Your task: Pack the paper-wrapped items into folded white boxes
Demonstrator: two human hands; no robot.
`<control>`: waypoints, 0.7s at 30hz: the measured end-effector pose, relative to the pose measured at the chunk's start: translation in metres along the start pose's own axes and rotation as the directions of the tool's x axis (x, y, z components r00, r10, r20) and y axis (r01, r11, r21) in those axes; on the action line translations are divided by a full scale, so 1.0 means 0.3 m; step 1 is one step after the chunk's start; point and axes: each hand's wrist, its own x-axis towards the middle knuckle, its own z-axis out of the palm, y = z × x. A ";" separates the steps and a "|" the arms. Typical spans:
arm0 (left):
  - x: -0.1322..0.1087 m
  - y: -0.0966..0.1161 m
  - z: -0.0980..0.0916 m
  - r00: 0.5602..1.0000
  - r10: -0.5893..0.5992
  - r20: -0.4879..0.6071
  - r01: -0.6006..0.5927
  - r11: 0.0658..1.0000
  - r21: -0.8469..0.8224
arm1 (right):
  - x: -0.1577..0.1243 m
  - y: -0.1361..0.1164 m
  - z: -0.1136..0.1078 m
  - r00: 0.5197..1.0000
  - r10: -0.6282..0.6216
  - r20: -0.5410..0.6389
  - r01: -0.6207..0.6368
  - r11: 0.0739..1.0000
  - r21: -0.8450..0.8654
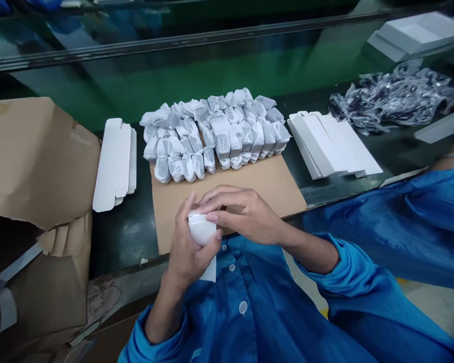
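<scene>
A small white carton [202, 231] stands nearly upright in front of my chest, its lower end showing below my palm. My left hand [185, 254] is wrapped round it, thumb across the near side. At the carton's top end, my right hand [247, 212] has its thumb and fingertips closed on the edge; the flap there is partly hidden by the fingers. Just beyond my hands lies a flat cardboard sheet [257, 181]. Several rows of small grey blocks in thin white wrapping [215, 131] stand packed together on its far part.
Flat white cartons [113, 166] lie left, beside a big brown cardboard box [34, 161]. More flat cartons [333, 143] lie right, near plastic-bagged dark items [393, 96]. White boxes [419, 35] sit behind. A co-worker's blue sleeve [401, 217] is close at my right.
</scene>
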 end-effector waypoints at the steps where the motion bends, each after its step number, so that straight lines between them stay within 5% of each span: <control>1: 0.002 0.000 -0.008 1.000 0.026 0.014 -0.026 1.000 0.013 | -0.008 0.005 0.006 0.998 -0.066 0.002 0.067 0.997 -0.046; 7: -0.002 -0.004 -0.020 0.996 0.088 0.021 -0.088 0.996 0.000 | -0.057 0.053 0.058 0.915 -0.397 -0.071 0.343 0.860 -0.378; 12: -0.018 -0.008 -0.005 0.997 0.046 0.069 -0.045 0.999 -0.016 | -0.079 0.067 0.070 0.900 -0.436 0.015 0.371 0.747 -0.552; 14: -0.004 -0.019 0.003 0.997 -0.069 -0.043 0.068 0.997 -0.029 | -0.087 0.067 0.063 0.925 -0.378 0.050 0.338 0.755 -0.562; 16: 0.026 -0.048 0.011 0.931 -0.280 -0.235 0.250 0.957 -0.150 | -0.092 0.068 0.044 0.952 -0.306 -0.009 0.245 0.781 -0.575; 18: 0.063 -0.099 0.016 0.800 -0.494 -0.342 0.374 0.855 -0.360 | -0.078 0.067 0.008 0.957 -0.288 -0.036 0.194 0.727 -0.659; 21: 0.103 -0.190 0.009 0.690 -0.619 -0.375 0.415 0.763 -0.495 | 0.005 0.052 -0.085 0.959 -0.263 0.103 0.201 0.376 -0.904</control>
